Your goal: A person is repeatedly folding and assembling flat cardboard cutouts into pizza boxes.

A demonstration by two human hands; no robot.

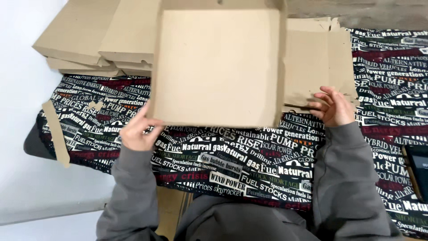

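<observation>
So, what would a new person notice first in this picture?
Probably the open brown cardboard box in the middle, its corner gripped by the left hand. Then the black cloth covered in printed words under it. The right hand rests on flat cardboard sheets to the right; more boxes are stacked top left.

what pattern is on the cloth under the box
Black cloth covered in white, red and green printed words, like newspaper headlines; seen in the head view.

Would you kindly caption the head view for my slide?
Left hand grips an open cardboard box; right hand touches flat cardboard sheets.
</observation>
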